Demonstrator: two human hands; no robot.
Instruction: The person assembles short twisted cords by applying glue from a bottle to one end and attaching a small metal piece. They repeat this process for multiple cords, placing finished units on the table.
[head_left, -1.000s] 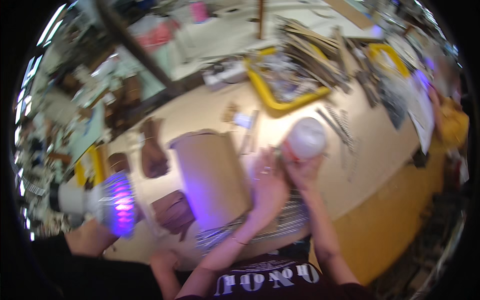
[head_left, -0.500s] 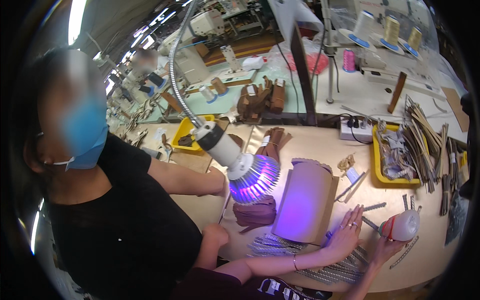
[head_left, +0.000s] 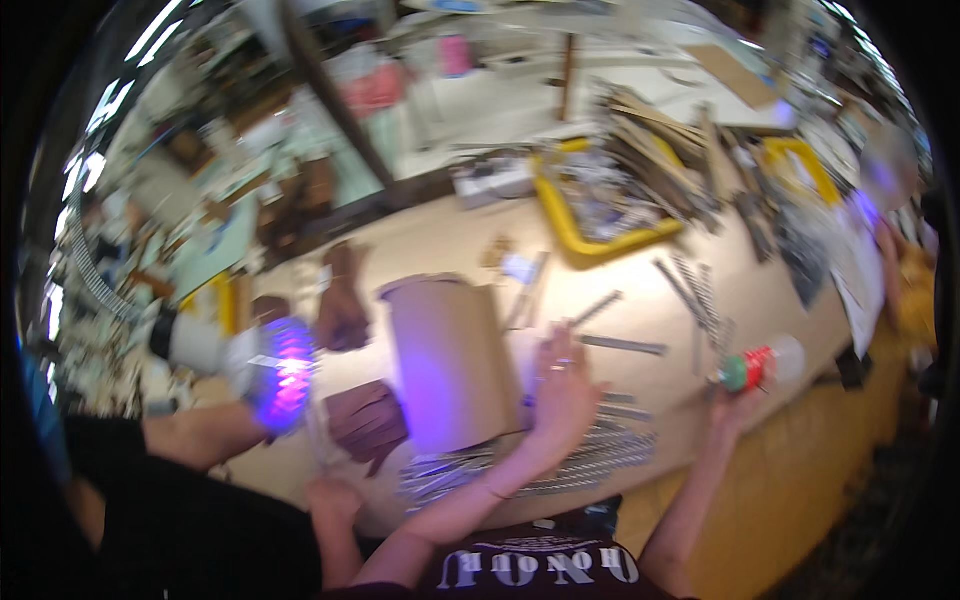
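My left hand (head_left: pixel 562 392) rests with fingers spread on the wooden table (head_left: pixel 420 245), right beside a curved brown cardboard piece (head_left: pixel 447 360) that stands upright. Beneath and beside that hand lie several thin metal strips (head_left: pixel 520 465). My right hand (head_left: pixel 735 405) is at the table's right edge, closed on a clear plastic bottle (head_left: pixel 762 365) with a red label and green cap. The picture is blurred by head motion.
A co-worker's arm (head_left: pixel 195 435) and hand (head_left: pixel 335 497) reach in from the left under a gooseneck lamp (head_left: pixel 275 370) glowing violet. Brown leather pieces (head_left: pixel 365 420) lie by the cardboard. A yellow tray (head_left: pixel 580 235) of sticks and strips sits behind. More strips (head_left: pixel 690 295) lie at right.
The view has swung right and down. My right hand has lowered the bottle to the table's right edge. My left hand stays next to the cardboard.
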